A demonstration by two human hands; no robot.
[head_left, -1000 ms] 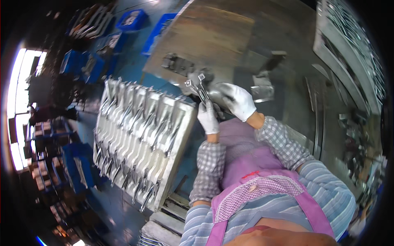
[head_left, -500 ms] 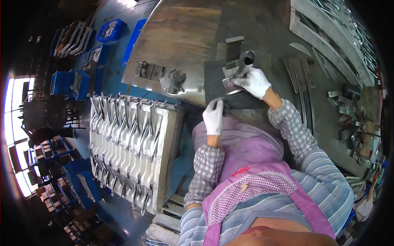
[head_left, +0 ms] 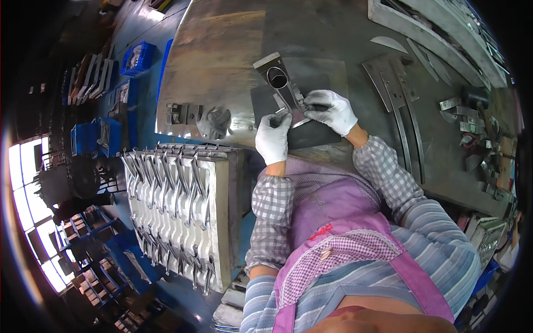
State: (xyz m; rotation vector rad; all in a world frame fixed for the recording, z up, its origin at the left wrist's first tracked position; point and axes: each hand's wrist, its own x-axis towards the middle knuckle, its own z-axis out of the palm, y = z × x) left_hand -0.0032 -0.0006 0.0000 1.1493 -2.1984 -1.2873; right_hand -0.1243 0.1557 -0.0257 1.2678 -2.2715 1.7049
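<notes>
A metal part with a wide round ring (head_left: 276, 78) stands over a small metal fixture (head_left: 270, 61) on a dark square plate (head_left: 264, 99) on the workbench. My left hand (head_left: 273, 139), in a white glove, is closed, its thumb and fingertips pinched on the narrow lower end of the ring-ended part. Opposite it, my right hand (head_left: 335, 112), also gloved in white, has its fingers curled together at the fixture's right side. Its fingertips hide whatever they grip.
A white rack (head_left: 219, 222) with rows of shiny curved metal pieces stands at my left. On the bench lie a grey crumpled glove (head_left: 214, 122), a metal block (head_left: 183, 114), long metal strips (head_left: 408, 130) and small blocks (head_left: 469, 119). A white tray (head_left: 438, 39) is at the far right.
My left hand has moved up from the bench's near edge to the ring-ended part. My right hand has shifted down to the fixture's right side, off the ring. The view has turned slightly.
</notes>
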